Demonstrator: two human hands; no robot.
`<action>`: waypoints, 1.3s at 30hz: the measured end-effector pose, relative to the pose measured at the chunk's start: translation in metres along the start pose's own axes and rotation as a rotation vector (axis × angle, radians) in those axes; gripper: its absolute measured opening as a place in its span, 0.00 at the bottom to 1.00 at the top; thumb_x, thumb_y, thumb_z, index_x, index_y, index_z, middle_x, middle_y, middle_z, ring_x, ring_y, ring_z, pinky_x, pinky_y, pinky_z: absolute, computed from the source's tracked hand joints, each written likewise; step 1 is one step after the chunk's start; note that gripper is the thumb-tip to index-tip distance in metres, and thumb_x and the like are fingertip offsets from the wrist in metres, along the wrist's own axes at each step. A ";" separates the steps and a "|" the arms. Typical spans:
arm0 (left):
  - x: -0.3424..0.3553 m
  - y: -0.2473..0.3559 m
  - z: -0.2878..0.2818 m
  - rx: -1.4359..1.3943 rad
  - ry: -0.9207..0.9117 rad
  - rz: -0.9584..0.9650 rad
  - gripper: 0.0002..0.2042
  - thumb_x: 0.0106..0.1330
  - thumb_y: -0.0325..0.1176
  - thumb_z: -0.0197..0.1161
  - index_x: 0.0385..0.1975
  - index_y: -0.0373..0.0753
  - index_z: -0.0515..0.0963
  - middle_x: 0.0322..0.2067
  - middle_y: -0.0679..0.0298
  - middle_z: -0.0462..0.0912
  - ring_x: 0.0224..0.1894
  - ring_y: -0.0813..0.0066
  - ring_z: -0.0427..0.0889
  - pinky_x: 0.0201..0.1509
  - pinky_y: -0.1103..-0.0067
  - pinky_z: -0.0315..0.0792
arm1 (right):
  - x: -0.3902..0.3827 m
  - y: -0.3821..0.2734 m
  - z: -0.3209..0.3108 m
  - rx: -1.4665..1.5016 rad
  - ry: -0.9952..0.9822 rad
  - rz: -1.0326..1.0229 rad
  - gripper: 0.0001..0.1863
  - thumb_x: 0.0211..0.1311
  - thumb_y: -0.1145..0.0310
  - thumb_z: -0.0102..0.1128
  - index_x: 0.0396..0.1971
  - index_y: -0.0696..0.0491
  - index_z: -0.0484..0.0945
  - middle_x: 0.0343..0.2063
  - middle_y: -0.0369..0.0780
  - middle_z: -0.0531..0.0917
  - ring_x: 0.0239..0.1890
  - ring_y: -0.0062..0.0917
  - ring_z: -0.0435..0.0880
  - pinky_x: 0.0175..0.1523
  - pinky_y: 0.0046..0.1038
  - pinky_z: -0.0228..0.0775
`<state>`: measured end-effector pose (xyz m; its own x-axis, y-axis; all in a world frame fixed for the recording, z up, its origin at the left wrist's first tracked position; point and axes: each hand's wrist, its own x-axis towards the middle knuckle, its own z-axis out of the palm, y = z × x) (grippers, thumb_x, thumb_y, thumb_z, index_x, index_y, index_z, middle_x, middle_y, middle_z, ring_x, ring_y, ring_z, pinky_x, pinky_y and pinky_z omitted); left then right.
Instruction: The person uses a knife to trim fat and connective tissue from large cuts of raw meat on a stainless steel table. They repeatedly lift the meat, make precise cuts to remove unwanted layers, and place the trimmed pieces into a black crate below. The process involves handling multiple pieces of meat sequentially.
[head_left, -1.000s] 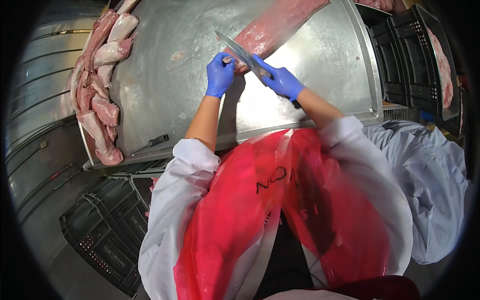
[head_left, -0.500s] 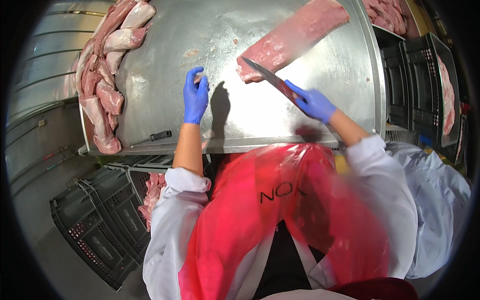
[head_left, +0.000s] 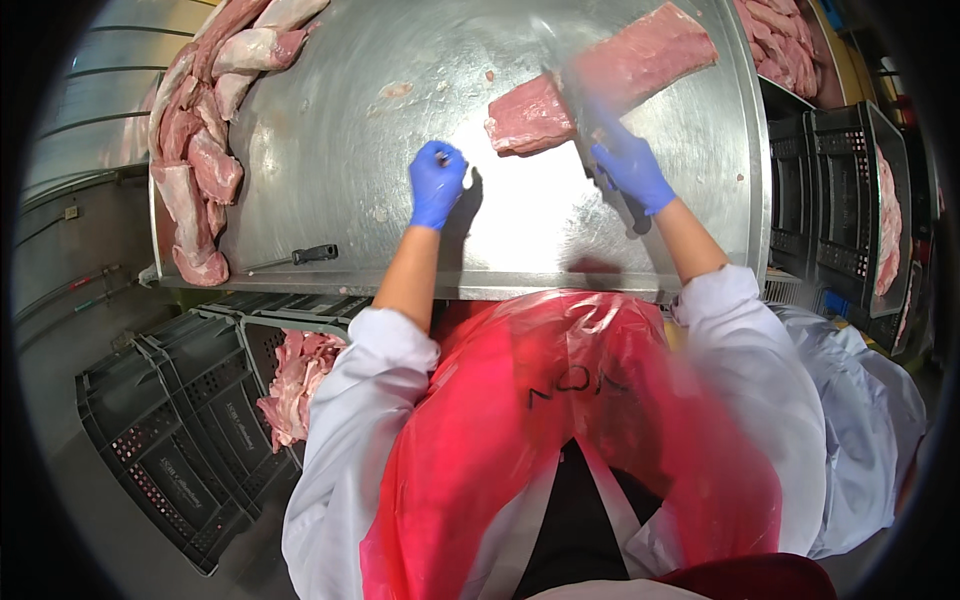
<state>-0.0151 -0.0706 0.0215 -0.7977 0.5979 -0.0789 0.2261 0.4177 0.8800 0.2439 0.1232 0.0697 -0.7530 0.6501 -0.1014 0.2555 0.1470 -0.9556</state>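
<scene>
A long pale-pink slab of boneless meat (head_left: 645, 62) lies slantwise on the metal table (head_left: 330, 150). My right hand (head_left: 632, 172), in a blue glove, is closed around a knife (head_left: 577, 135). Its blade, blurred by motion, crosses the slab towards its left end; whether it cuts in or only passes over cannot be made out. My left hand (head_left: 438, 185), also gloved, is held closed left of the slab and apart from it. A small bit seems to show between its curled fingers, too small to name.
Meat strips (head_left: 212, 165) are heaped along the table's left edge. Another dark-handled tool (head_left: 315, 254) lies at the front left edge. Dark crates (head_left: 185, 430) with meat trimmings (head_left: 300, 380) stand below left; more crates (head_left: 838, 190) and a bin of meat (head_left: 778, 45) are at right.
The knife has moved right and up from the slab's left end to across the slab. My left hand has shifted right and its fingers have curled closed.
</scene>
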 end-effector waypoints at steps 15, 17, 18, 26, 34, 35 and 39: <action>0.038 0.018 0.047 0.249 -0.148 0.265 0.09 0.64 0.33 0.64 0.31 0.32 0.80 0.27 0.50 0.85 0.30 0.59 0.85 0.37 0.69 0.77 | 0.062 0.001 0.065 -0.319 -0.198 0.038 0.39 0.65 0.63 0.55 0.75 0.33 0.53 0.37 0.56 0.85 0.40 0.47 0.86 0.49 0.40 0.77; 0.030 0.027 0.044 0.313 -0.156 0.246 0.08 0.64 0.33 0.62 0.31 0.33 0.78 0.28 0.46 0.84 0.33 0.49 0.84 0.38 0.65 0.76 | 0.064 0.015 0.069 -0.369 -0.244 -0.008 0.38 0.66 0.60 0.54 0.75 0.32 0.51 0.39 0.57 0.84 0.43 0.51 0.85 0.51 0.44 0.76; 0.027 0.030 0.045 0.341 -0.154 0.236 0.08 0.65 0.32 0.62 0.31 0.33 0.78 0.29 0.43 0.83 0.34 0.44 0.84 0.39 0.62 0.76 | 0.064 0.022 0.067 -0.370 -0.234 -0.052 0.39 0.67 0.59 0.55 0.75 0.31 0.51 0.40 0.57 0.84 0.43 0.52 0.85 0.51 0.44 0.76; 0.017 0.025 0.044 0.159 -0.158 0.263 0.05 0.65 0.30 0.61 0.32 0.35 0.76 0.27 0.46 0.82 0.33 0.48 0.84 0.37 0.64 0.75 | 0.056 -0.021 0.043 -0.585 -0.499 0.042 0.38 0.69 0.59 0.54 0.76 0.29 0.50 0.46 0.56 0.83 0.45 0.51 0.85 0.53 0.42 0.76; -0.006 0.053 0.037 0.138 -0.157 0.418 0.04 0.66 0.27 0.59 0.30 0.35 0.75 0.28 0.50 0.81 0.30 0.51 0.82 0.36 0.66 0.74 | 0.032 -0.032 0.017 -0.159 -0.648 0.114 0.25 0.76 0.58 0.45 0.70 0.37 0.66 0.50 0.47 0.85 0.47 0.41 0.86 0.52 0.34 0.78; -0.013 0.071 0.032 0.041 -0.184 0.404 0.04 0.67 0.27 0.59 0.31 0.35 0.75 0.27 0.51 0.81 0.29 0.55 0.82 0.35 0.68 0.74 | 0.050 -0.054 0.040 -0.544 -0.700 0.182 0.21 0.74 0.60 0.47 0.63 0.47 0.74 0.46 0.50 0.85 0.45 0.43 0.86 0.49 0.34 0.78; -0.036 0.102 -0.048 0.054 -0.033 0.345 0.03 0.70 0.26 0.60 0.34 0.35 0.76 0.27 0.67 0.75 0.30 0.81 0.72 0.33 0.80 0.68 | 0.049 -0.007 0.103 -0.514 -0.675 -0.104 0.30 0.69 0.61 0.50 0.71 0.39 0.64 0.39 0.52 0.85 0.37 0.45 0.85 0.48 0.39 0.76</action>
<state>0.0097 -0.0823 0.1366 -0.6509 0.7315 0.2031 0.5091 0.2222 0.8316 0.1421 0.0772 0.0429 -0.9460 0.0551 -0.3194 0.2857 0.6073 -0.7414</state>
